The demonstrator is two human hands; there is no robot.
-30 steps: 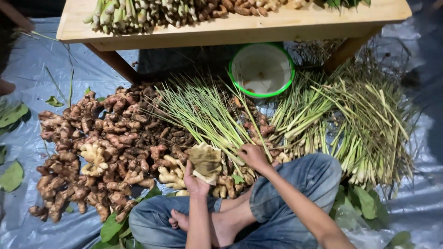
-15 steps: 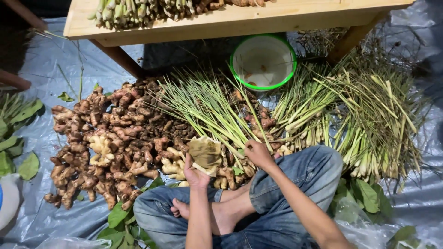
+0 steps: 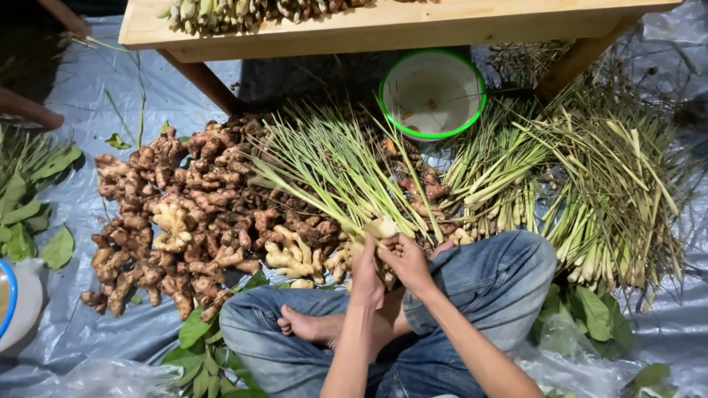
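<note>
I sit cross-legged in blue jeans on a grey plastic sheet (image 3: 96, 96). Both hands meet in front of my knees around a pale, dry husk-like piece (image 3: 380, 230) at the base of a lemongrass bundle (image 3: 332, 169). My left hand (image 3: 366, 273) grips it from the left. My right hand (image 3: 408, 262) holds it from the right, fingers curled over it. A large heap of ginger roots (image 3: 192, 214) lies just to the left of my hands.
A white bowl with a green rim (image 3: 432, 92) stands behind the lemongrass. More lemongrass stalks (image 3: 590, 191) pile up at the right. A wooden table (image 3: 383, 29) spans the top. Green leaves (image 3: 29, 206) lie at left, and a white container (image 3: 18, 302).
My hands have come together on the pale piece; a second ago the left held it alone and the right rested on the roots. The camera view has shifted so everything sits further right.
</note>
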